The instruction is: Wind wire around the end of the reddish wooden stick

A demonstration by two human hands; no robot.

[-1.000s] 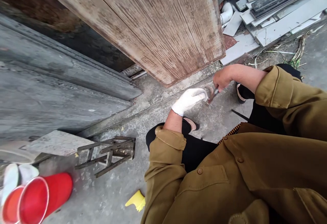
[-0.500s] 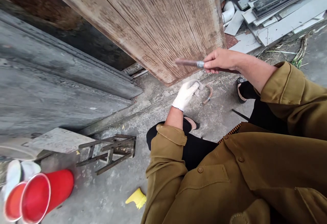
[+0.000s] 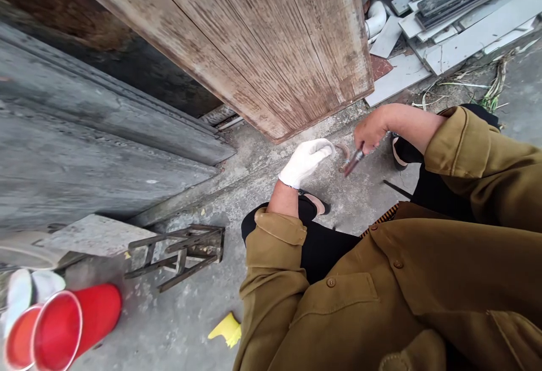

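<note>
My left hand (image 3: 302, 162), in a white glove with grey at the fingertips, is held over the concrete near the foot of the wooden panel (image 3: 262, 49). Its fingers are curled closed; what they hold, if anything, is hidden. My bare right hand (image 3: 370, 131) grips a brown rod (image 3: 354, 162), whose end slants down and left. In this view the rod overlaps the near end of a small curved brown piece (image 3: 344, 149) between my two hands. I cannot tell whether they touch.
White and dark boards (image 3: 461, 32) are stacked at the upper right beside a white pipe (image 3: 376, 18). Grey planks (image 3: 84, 134) stand on the left. Below are a small wooden stool (image 3: 182, 252), a red bucket (image 3: 97, 309) and a yellow piece (image 3: 227, 328).
My right hand has lowered the rod from in front of the wooden panel and turned it to point down. My left hand has shifted slightly down and left, its fingers now more clearly curled.
</note>
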